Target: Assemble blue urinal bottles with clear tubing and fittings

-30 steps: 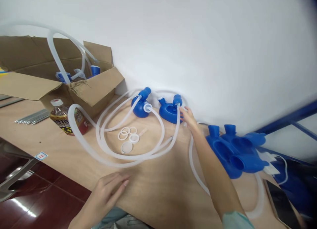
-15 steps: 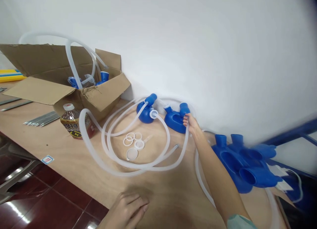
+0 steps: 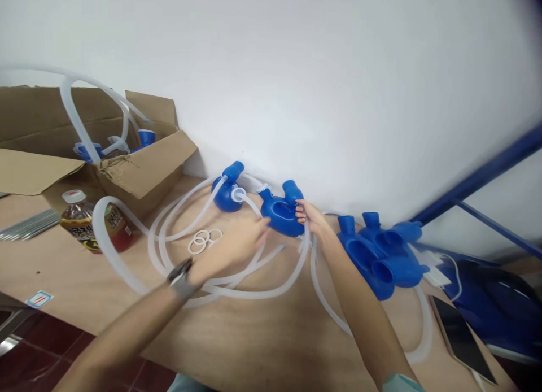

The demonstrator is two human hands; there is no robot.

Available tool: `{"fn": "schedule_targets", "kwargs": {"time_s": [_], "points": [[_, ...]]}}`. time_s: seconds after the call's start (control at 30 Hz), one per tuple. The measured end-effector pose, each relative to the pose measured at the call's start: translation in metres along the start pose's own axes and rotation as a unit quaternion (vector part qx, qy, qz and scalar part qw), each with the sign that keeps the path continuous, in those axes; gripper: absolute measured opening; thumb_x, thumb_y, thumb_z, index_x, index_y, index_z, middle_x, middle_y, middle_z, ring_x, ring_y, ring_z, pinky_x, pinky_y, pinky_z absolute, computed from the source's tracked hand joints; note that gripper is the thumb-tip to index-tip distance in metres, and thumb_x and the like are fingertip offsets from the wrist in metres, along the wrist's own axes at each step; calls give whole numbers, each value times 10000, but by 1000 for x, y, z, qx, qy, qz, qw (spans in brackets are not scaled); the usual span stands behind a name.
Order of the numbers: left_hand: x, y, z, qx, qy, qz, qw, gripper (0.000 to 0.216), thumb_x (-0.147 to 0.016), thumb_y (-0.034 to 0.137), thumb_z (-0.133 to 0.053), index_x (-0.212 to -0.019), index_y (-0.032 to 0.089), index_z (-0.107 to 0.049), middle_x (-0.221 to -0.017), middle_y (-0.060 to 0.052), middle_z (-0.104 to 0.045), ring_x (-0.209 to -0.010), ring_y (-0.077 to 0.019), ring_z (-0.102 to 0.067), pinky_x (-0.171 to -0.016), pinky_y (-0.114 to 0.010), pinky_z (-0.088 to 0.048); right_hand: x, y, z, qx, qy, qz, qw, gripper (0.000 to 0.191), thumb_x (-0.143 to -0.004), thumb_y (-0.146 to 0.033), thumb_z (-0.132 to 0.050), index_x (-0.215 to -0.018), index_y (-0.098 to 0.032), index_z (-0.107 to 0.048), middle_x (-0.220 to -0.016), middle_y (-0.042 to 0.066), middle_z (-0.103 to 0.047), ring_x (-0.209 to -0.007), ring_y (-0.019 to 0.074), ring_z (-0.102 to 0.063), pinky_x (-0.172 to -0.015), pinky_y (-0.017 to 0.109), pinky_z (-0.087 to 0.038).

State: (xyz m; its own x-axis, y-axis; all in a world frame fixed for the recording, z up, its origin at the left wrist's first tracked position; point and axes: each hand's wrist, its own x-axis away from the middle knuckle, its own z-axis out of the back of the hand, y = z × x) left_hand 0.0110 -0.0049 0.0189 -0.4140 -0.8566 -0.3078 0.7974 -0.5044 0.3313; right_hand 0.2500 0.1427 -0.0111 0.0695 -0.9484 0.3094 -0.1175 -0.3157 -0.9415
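Observation:
My right hand [image 3: 310, 217] has its fingers curled round the end of a translucent white hose [image 3: 292, 278], against the raised neck of a blue plastic urinal bottle [image 3: 277, 225]. That bottle lies near the wall, and its second neck carries a white cap [image 3: 263, 188]. My left hand [image 3: 243, 236], smeared by motion, reaches towards the bottle's left side; its fingers are not clear, and I cannot tell whether it touches. A second blue bottle [image 3: 226, 195] with a hose fitted sits further left. Several white rings [image 3: 198, 244] lie beside my left forearm.
An open cardboard box [image 3: 139, 171] with hoses and blue parts stands left, a drink bottle [image 3: 82, 222] before it. Metal rods [image 3: 29, 227] lie at far left. More blue bottles [image 3: 359, 251] and a phone [image 3: 461, 338] are on the right. A blue rail [image 3: 474, 174] slants behind.
My left hand has moved from the table's front edge up towards the blue bottle, over the rings. My right hand stays at the bottle's neck. The view has turned right.

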Motion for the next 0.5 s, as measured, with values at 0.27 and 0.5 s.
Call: {"fn": "schedule_targets", "kwargs": {"time_s": [0.27,0.5], "points": [[-180,-84,-36,-49,-74,-67,994,180,-905,114,-664,-1082,139,-688,-1269,-176,-668,-1268,-310,-548,-1109,-433,-367,-17,20,12,105,88,130,982,390,-784,-413,-843,-1065,-240,-636,-938,33,-735,-876,201,-685,-698,257,-556],[-208,-121,-70,64,-78,-75,992,124,-906,142,-676,-812,176,-602,-876,-100,-690,-891,-226,-615,-920,-326,-436,-45,41,20,101,70,194,973,514,-922,-606,-601,-1306,-265,-625,-1159,42,-750,-1119,221,-704,-938,346,-589]]}}
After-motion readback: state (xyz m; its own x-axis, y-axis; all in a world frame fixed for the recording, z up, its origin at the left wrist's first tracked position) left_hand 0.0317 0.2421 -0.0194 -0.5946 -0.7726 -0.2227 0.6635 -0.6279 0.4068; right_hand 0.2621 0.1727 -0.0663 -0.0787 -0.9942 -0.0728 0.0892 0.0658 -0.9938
